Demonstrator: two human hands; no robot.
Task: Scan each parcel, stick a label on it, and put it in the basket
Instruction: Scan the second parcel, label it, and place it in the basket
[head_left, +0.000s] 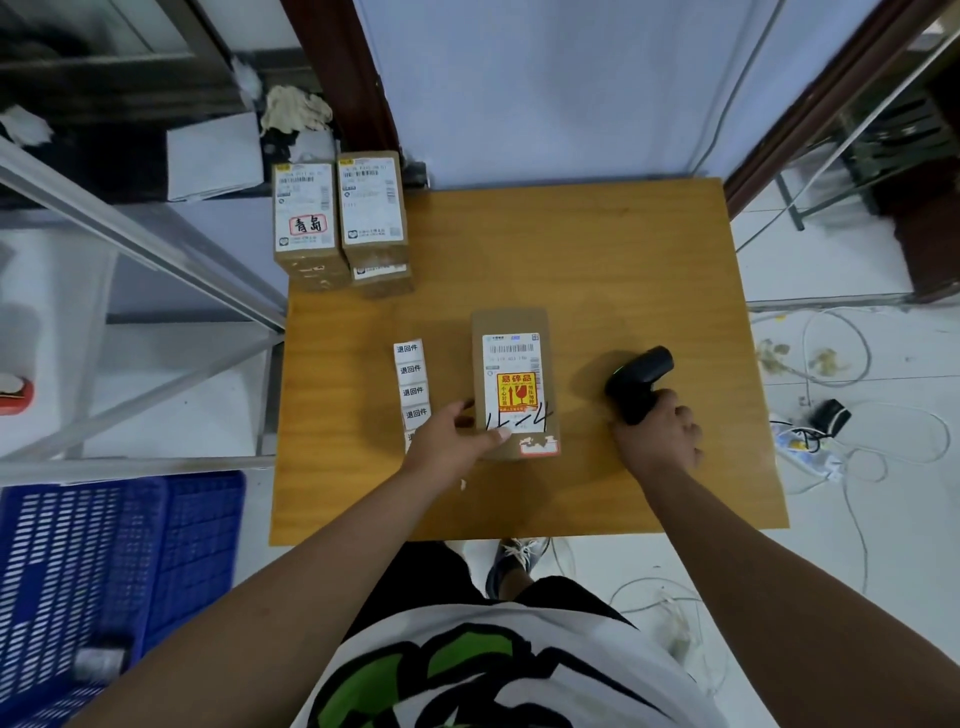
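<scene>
We see a brown wooden desk (597, 249) from above. In the middle of it, a bit toward the near edge, lies a brown cardboard parcel (511, 325), flat on the desk top. It has a white shipping label (511, 349) with a bar code, and a yellow and red sticker (515, 389) on that label. Black pen marks run across the lower part of the label.

Our left hand (452, 441) holds the parcel at its near left corner. The thumb lies on top of the box and the fingers curl around its left side.

Our right hand (657, 436) is closed around the handle of a black hand scanner (641, 379). The scanner is just to the right of the parcel, not touching it, and a small green light glows on its head.

Just left of the parcel lies a strip of small white stickers (411, 387) with black writing. The left hand covers its near end.

At the far left corner of the desk sit more brown cardboard boxes (340, 223) with white labels, side by side and stacked.

On the floor, left of the desk, stands a blue plastic basket (119, 561) with holes in its walls. White cables (841, 457) lie on the floor to the right.
</scene>
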